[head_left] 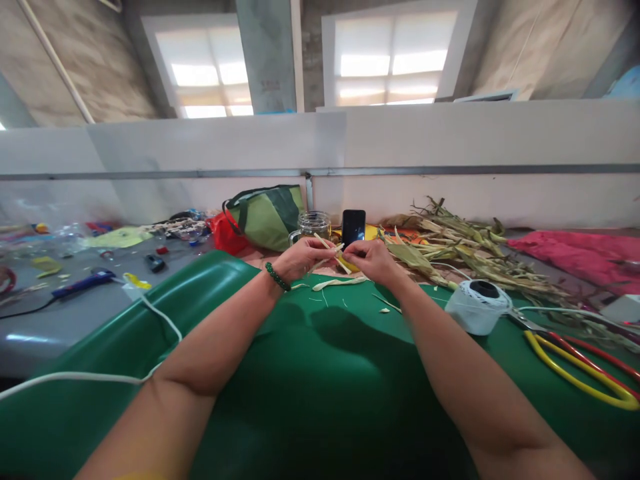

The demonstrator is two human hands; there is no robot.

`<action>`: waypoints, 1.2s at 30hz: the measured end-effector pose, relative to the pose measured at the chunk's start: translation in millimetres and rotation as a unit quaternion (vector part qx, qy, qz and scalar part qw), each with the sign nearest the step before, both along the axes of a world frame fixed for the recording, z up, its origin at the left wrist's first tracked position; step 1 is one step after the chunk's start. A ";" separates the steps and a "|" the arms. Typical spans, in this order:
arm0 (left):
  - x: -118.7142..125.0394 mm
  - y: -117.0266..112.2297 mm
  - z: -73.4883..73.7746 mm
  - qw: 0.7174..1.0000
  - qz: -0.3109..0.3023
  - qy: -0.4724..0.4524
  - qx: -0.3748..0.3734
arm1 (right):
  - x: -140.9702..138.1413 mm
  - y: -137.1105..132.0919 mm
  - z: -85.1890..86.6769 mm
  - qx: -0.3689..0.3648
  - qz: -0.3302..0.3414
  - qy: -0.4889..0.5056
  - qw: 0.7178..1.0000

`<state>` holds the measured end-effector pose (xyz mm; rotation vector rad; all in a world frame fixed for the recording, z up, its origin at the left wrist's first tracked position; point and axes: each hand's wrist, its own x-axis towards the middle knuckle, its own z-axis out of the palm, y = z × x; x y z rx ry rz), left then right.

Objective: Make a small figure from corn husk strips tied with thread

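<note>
Out over the green mat, my two hands meet just in front of an upright phone. My left hand, with a green bead bracelet at its wrist, pinches pale corn husk strips that cross between the hands. The fingers of my right hand are closed at the strips' right side; what exactly lies between those fingertips is too small to make out. Below them, a loose husk strip and short bits of thread lie on the mat.
At right stand a white thread spool and large scissors with red and yellow handles. Dried husks are heaped behind. A glass mug and green bag are at the back. A white cord crosses the left; a blue tool lies beyond.
</note>
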<state>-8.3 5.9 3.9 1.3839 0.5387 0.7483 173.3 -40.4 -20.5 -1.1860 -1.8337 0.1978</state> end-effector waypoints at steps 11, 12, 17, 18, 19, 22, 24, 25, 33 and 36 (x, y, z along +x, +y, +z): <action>5.8 3.4 -8.5 0.960 0.028 0.096 0.262 | -8.2 -15.2 6.6 0.127 0.027 -0.107 0.986; 6.0 0.8 -8.0 0.967 -0.004 0.097 0.236 | -5.0 -11.5 5.6 0.126 0.024 -0.080 0.988; 3.3 -4.8 -3.5 0.993 -0.062 0.036 0.089 | 6.3 6.2 -2.2 0.052 0.015 0.026 0.998; 2.6 -4.2 -2.8 0.995 -0.061 0.027 0.075 | 6.0 7.4 -3.7 0.038 0.012 0.029 0.999; 2.2 -3.1 -2.3 0.996 -0.054 0.019 0.072 | 4.8 7.4 -4.8 0.029 0.007 0.022 0.999; 1.4 2.4 -2.4 0.992 0.010 0.012 0.128 | -3.6 1.1 -5.1 0.033 -0.010 -0.033 0.999; 1.0 5.4 -3.0 0.980 0.067 0.029 0.185 | -9.9 -6.2 -2.6 0.059 -0.009 -0.078 0.995; 0.8 5.9 -3.2 0.972 0.092 0.044 0.213 | -12.2 -9.6 -0.9 0.077 -0.005 -0.099 0.992; 1.5 -3.1 0.6 0.993 -0.030 0.039 0.105 | -3.8 -4.0 0.1 0.092 0.017 -0.032 0.995; 2.6 1.0 -1.1 0.986 0.064 0.012 0.153 | -6.4 -3.5 -3.3 0.106 0.015 -0.063 0.992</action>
